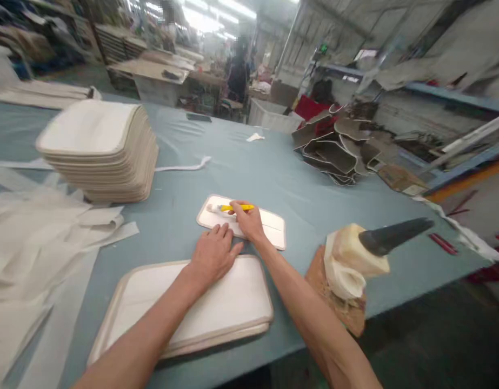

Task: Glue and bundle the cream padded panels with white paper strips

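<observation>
My right hand (pixel 246 219) is closed around a yellow-handled brush (pixel 232 207), its pale tip resting on a small cream panel (pixel 273 226) that lies flat on the blue-grey table (pixel 249 167). My left hand (pixel 213 253) lies open and flat, fingers stretched, on the far edge of a larger cream padded panel (pixel 217 308) near me, its fingertips close to the small panel.
A tall stack of cream panels (pixel 101 148) stands at the left. Loose white fabric strips (pixel 34 237) cover the left side. A glue pot with a dark handle (pixel 363 256) sits at the right edge. Grey cut pieces (pixel 334 148) pile up at the far right. A person (pixel 237 73) stands far back.
</observation>
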Available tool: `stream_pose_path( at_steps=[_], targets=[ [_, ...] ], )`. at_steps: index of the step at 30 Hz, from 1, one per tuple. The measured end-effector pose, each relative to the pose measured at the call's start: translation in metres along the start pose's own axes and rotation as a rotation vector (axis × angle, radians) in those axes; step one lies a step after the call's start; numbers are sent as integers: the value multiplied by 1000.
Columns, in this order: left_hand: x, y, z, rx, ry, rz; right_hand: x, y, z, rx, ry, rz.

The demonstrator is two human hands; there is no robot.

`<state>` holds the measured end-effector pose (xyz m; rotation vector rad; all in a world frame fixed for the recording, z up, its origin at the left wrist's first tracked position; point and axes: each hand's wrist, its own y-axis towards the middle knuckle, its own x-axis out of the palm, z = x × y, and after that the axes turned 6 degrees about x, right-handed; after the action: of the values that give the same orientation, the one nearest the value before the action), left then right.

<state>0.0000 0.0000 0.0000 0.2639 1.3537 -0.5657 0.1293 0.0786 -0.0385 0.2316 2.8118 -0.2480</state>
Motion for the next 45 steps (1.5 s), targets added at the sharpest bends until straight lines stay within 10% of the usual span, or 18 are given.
stream_pose_path(
  at_steps=[23,37,45],
  targets=[
    [-2,14,12,37,127,-32,-209,-44,39,55,-310,237],
    [-2,3,8,7,44,30,-182,-67,20,56,-470,332],
    [1,-1,4,-15,-27,72,-70,-27,-39,-49,-215,160]
  ],
)
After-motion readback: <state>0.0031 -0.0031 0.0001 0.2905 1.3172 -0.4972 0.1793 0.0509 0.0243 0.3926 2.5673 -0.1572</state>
